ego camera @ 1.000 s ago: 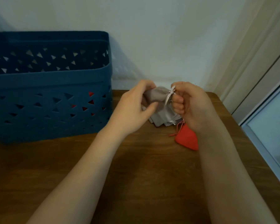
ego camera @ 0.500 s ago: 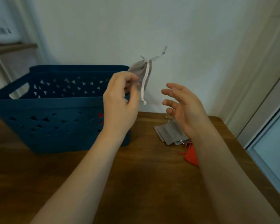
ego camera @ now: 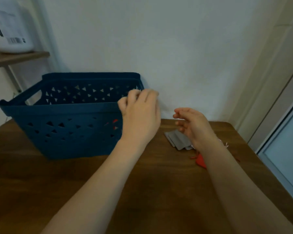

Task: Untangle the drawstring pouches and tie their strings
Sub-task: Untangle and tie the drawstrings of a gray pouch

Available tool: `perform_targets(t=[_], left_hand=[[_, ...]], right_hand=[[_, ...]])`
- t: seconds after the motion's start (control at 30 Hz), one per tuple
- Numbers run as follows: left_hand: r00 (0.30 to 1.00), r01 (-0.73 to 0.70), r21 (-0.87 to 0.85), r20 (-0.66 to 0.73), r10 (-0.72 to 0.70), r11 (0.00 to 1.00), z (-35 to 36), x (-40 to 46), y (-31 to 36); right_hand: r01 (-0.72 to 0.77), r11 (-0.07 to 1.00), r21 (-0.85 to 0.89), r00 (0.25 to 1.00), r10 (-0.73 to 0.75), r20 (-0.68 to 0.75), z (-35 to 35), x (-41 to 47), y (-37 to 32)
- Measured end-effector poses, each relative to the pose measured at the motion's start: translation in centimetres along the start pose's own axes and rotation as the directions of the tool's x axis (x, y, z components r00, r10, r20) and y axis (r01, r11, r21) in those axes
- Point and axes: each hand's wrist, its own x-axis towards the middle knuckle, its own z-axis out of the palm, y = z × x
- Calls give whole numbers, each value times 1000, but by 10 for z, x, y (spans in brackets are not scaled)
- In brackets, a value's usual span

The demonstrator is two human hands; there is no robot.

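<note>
My left hand [ego camera: 140,115] is at the near right rim of the blue basket [ego camera: 66,108], with its fingers bent over the edge. No pouch shows in it. My right hand [ego camera: 193,125] hovers with relaxed, spread fingers above a stack of flat grey pouches [ego camera: 178,140] on the wooden table [ego camera: 142,183], holding nothing. A red pouch [ego camera: 200,162] with a red string lies just in front of the stack, mostly hidden behind my right forearm. Something red [ego camera: 115,121] shows through the basket's holes.
The basket stands at the back left of the table, against the white wall. A shelf [ego camera: 15,58] with a white box [ego camera: 10,31] is at the upper left. The table's right edge runs beside a window frame [ego camera: 286,141].
My left hand lifted a grey pouch off the stack and carried it left to the basket rim, where the pouch is out of sight. My right hand let go of the string and opened.
</note>
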Motion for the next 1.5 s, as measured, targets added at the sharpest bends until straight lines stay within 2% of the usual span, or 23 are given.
perform_targets(t=[0.03, 0.1, 0.17, 0.27, 0.37, 0.5, 0.57, 0.73, 0.83, 0.93, 1.03, 1.1, 1.2, 1.33, 1.37, 1.5], left_hand=[[997, -78, -73, 15, 79, 994, 1, -4, 8], [966, -120, -210, 201, 163, 970, 6, -14, 19], [898, -44, -286, 408, 163, 957, 16, -23, 22], [844, 115, -335, 529, 86, 935, 31, -30, 19], [824, 194, -339, 565, 35, 920, 47, -36, 19], [796, 291, -337, 604, -31, 895, 67, -37, 22], [790, 312, -334, 612, -47, 889, 74, -36, 23], [780, 346, -339, 623, -67, 875, 93, -36, 23], [801, 348, -323, 590, -100, 880, 100, -40, 21], [853, 245, -308, 519, -53, 919, 104, -37, 18], [824, 134, -325, 562, 77, 936, 105, -34, 19], [805, 135, -333, 586, 93, 933, 108, -35, 17], [749, 246, -391, 658, 82, 887, 108, -40, 11], [750, 255, -437, 652, 109, 863, 101, -46, 9], [739, 243, -443, 661, 131, 863, 97, -47, 9], [667, 207, -403, 725, 173, 891, 88, -49, 7]], right_hand=[[-2, 999, -33, 1000, 1, -27, -5, 3, 1], [-13, 996, -90, 996, 4, -91, -18, 7, 10], [-17, 986, -165, 986, -10, -165, -34, 13, 20], [-30, 934, -357, 962, -70, -265, -58, 23, 36], [-33, 841, -540, 955, -132, -264, -76, 33, 52], [25, 608, -793, 972, -199, -122, -82, 47, 65], [69, 525, -848, 970, -233, -65, -80, 55, 70], [18, 392, -920, 961, -262, -93, -80, 76, 85], [121, 382, -916, 927, -375, -34, -82, 73, 88], [306, 412, -858, 892, -440, 106, -83, 61, 81], [461, 449, -766, 883, -317, 345, -80, 45, 67], [520, 444, -729, 854, -286, 434, -78, 38, 61], [517, 458, -723, 856, -298, 423, -77, 33, 58], [443, 490, -751, 895, -202, 397, -77, 28, 55], [412, 455, -789, 909, -139, 394, -77, 26, 54], [346, 208, -915, 931, 42, 361, -76, 24, 51]])
